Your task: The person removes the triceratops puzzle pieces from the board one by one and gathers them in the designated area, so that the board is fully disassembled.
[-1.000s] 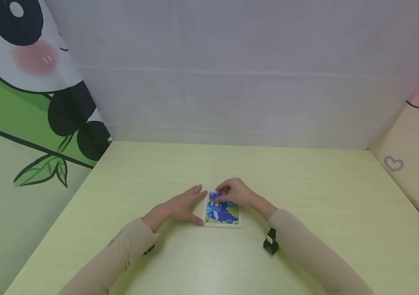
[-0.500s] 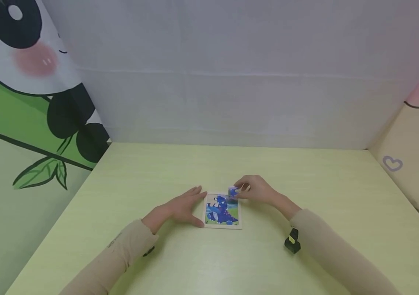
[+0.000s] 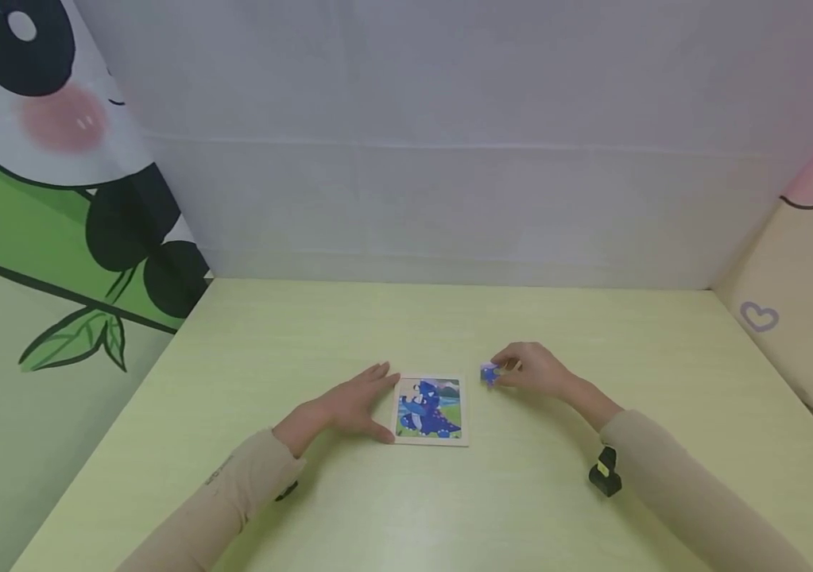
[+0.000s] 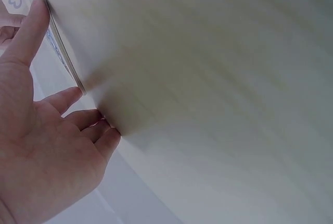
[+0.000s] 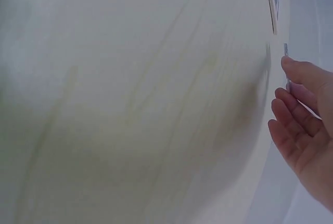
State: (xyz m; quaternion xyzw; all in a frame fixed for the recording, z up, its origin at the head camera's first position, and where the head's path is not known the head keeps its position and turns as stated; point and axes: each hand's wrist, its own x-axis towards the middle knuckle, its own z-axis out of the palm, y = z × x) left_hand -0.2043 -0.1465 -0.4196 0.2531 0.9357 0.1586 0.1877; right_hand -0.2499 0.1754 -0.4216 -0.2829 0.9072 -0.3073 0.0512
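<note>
A square jigsaw puzzle with a blue dinosaur picture lies in a pale frame on the table. At its upper left corner a light patch shows where the picture has a gap. My left hand rests against the frame's left side, thumb and fingers spread, as the left wrist view also shows. To the right of the frame, my right hand pinches a small blue puzzle piece between thumb and finger. In the right wrist view the piece appears edge-on, held just off the table.
The pale yellow table runs back to a grey-white cloth wall. A panda-patterned panel stands on the left, and a cream panel with a purple heart on the right.
My right hand has lifted the blue puzzle piece off the puzzle's upper left and carried it right, past the frame. My left hand has stayed at the frame's left edge.
</note>
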